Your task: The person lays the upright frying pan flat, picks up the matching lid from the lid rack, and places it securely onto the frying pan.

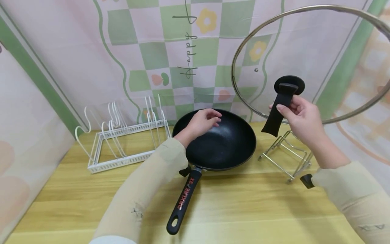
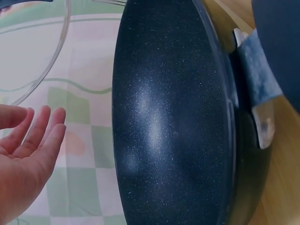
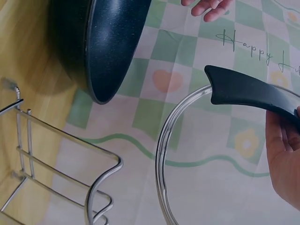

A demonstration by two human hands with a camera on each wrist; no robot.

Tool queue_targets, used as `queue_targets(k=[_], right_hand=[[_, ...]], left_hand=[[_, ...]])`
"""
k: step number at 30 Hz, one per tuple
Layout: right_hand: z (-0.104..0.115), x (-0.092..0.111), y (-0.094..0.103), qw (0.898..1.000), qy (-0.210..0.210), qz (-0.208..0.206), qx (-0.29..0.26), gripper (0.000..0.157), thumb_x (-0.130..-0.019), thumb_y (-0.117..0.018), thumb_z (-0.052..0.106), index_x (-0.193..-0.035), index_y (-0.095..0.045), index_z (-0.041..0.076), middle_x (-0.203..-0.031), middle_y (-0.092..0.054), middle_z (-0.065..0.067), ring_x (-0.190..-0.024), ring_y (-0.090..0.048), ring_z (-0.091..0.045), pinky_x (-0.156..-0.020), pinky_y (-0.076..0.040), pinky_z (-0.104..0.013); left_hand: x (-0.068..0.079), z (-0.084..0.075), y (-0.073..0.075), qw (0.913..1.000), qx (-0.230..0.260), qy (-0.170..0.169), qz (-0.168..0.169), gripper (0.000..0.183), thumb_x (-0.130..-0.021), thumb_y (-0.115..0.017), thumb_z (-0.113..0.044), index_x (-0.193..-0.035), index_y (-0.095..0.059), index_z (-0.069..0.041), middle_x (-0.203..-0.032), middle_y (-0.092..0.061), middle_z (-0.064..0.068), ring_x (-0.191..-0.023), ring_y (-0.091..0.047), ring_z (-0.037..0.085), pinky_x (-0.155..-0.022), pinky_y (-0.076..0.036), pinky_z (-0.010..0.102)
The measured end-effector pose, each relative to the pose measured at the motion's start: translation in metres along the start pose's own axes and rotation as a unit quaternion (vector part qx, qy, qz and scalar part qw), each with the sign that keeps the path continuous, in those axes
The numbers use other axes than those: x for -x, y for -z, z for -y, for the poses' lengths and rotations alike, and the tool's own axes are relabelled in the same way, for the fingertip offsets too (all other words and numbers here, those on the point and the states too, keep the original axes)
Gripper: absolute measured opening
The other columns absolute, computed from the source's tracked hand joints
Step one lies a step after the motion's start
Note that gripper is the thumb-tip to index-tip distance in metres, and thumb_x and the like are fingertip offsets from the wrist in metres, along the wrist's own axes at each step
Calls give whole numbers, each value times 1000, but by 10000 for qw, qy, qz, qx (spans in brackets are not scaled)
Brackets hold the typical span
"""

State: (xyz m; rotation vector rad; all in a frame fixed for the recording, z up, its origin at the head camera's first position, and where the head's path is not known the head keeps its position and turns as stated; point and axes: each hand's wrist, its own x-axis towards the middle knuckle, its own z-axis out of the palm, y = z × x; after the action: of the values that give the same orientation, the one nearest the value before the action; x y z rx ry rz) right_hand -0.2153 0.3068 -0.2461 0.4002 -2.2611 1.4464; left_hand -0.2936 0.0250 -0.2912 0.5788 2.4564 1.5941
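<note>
In the head view a black frying pan [image 1: 223,145] stands on the wooden table, its long handle [image 1: 184,203] toward me. My left hand [image 1: 204,121] is over the pan's far left part, fingers loosely bent and holding nothing; the left wrist view shows the same hand [image 2: 30,159] apart from the pan's dark inside [image 2: 164,112]. On the right, my right hand [image 1: 304,113] grips the black handle [image 1: 278,110] of a large glass lid [image 1: 335,44] with a metal rim. The lid is raised and tilted upright, above a wire stand. The right wrist view shows the hand [image 3: 286,159] under that handle.
A metal wire stand [image 1: 286,154] is on the table to the right of the pan. To the left stands a white rack [image 1: 122,159] with upright wire dividers. A patterned cloth [image 1: 179,40] hangs behind the table [image 1: 237,206].
</note>
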Motion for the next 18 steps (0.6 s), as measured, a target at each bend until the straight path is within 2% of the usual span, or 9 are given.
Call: queue_targets(k=[6,11,18], right_hand=[[-2,-9,-7,9983,67,248,-519,25,-103,-57,-1,-124,-59,11,-95,-73,16,-93,-69,3,-85,-48,-9],[-3,-10,-12,9965,-34,381,-749,23,-103,-56,-2,-123,-58,9,-95,-74,15,-90,-70,2,-84,-49,-9],[-5,-10,-19,9900,31,541,-1301,23,-102,-57,-1,-122,-60,10,-96,-76,8,-90,-72,-2,-85,-50,-11]], left_hand=[[1,2,4,9997,167,29,-149,25,-108,-53,-13,-128,-64,-2,-123,-69,16,-108,-68,26,-89,-53,31],[4,6,7,9991,304,63,-295,24,-108,-53,-13,-128,-64,-3,-122,-69,15,-109,-68,27,-90,-53,33],[7,12,10,9932,833,70,-813,25,-106,-57,-12,-129,-63,-1,-120,-69,15,-110,-68,29,-94,-54,36]])
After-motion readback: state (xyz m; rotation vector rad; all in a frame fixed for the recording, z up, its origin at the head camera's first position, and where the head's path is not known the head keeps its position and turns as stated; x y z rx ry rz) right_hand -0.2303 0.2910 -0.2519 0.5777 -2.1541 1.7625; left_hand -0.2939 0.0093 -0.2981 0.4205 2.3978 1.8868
